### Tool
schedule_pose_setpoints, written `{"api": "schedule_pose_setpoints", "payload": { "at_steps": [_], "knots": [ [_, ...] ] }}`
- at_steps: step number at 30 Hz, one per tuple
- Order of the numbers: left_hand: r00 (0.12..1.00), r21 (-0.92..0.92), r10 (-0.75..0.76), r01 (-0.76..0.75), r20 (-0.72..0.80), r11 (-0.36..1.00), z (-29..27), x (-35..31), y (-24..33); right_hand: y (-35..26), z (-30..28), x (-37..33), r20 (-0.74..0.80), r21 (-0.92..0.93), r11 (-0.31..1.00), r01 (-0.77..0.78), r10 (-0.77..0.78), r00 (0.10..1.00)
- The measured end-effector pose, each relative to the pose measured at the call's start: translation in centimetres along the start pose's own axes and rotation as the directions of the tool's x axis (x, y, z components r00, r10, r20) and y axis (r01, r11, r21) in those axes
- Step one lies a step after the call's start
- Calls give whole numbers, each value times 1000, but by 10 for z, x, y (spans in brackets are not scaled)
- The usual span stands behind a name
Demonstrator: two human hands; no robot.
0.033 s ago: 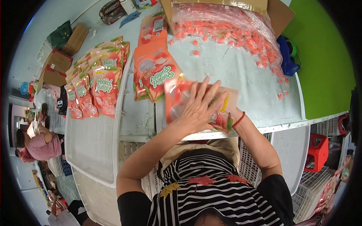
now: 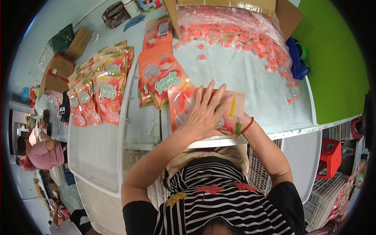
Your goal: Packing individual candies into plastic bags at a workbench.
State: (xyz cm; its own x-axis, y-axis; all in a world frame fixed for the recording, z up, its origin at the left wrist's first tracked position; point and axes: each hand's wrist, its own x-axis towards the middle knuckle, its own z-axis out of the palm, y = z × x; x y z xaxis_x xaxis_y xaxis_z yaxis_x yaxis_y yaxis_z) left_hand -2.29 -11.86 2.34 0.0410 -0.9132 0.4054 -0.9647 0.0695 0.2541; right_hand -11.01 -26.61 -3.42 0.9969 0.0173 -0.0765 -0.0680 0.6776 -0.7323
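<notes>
Pale packing surface (image 2: 250, 84) with one pouch under the hands, many sweets still loose.

A filled orange pouch (image 2: 235, 107) lies at the near edge; the left hand (image 2: 203, 113) presses flat on it, fingers spread, while the right hand (image 2: 239, 125), mostly hidden, seems to grip its right edge. Finished pouches (image 2: 100, 94) already fill the white tray (image 2: 98, 156); flat empty pouches (image 2: 158, 76) and wrapped sweets (image 2: 235, 31) await, so I judge much remains.

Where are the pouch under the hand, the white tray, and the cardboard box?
orange pouch (image 2: 235, 107): head view, right part beside the fingers.
white tray (image 2: 96, 156): head view, bare mesh floor.
cardboard box (image 2: 288, 15): head view, right flap.
</notes>
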Motion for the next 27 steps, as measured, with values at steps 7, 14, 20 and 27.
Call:
{"api": "schedule_pose_setpoints", "payload": {
  "at_steps": [7,14,20,27],
  "knots": [
    [995,-15,-98,97,-10,995,15,-3,17,3,-12,7,4,106,984,-145,146,989],
    [956,157,-206,241,-211,958,14,-13,-5,-59,4,12,211,-633,774,-12,187,960],
    [784,95,-613,621,-100,778,-14,-39,-27,-89,-65,91,-234,-933,345,-99,-375,897],
    [601,115,-799,793,11,598,-10,-45,-73,-76,-60,266,153,-848,-468,-249,-666,730]
  ]
}}
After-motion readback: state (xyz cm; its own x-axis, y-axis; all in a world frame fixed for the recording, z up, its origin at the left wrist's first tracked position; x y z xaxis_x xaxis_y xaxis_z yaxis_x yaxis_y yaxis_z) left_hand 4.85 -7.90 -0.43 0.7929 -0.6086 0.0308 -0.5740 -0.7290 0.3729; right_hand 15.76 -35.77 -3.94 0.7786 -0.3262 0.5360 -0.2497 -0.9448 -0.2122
